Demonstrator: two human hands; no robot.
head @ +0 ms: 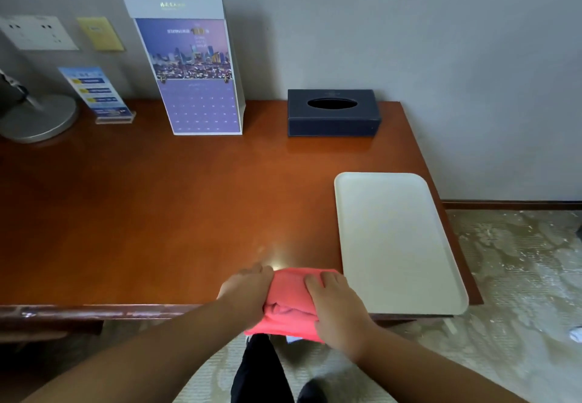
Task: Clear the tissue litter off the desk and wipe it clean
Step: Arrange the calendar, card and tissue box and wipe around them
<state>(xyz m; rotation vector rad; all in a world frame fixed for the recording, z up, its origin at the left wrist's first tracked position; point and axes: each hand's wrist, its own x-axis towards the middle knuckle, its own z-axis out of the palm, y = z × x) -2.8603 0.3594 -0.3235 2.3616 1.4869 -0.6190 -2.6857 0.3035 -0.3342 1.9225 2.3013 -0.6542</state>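
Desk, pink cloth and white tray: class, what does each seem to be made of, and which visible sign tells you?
Desk: likely varnished wood or veneer; reddish-brown, glossy, with a light glare. Pink cloth: soft fabric, matte; it bunches and folds. White tray: probably plastic; smooth, matte, moulded rounded rim.

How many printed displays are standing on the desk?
2. A tall calendar stands at the back centre of the desk, left of the tissue box. A small leaflet stand sits back left, beside the lamp base. None appears hidden.
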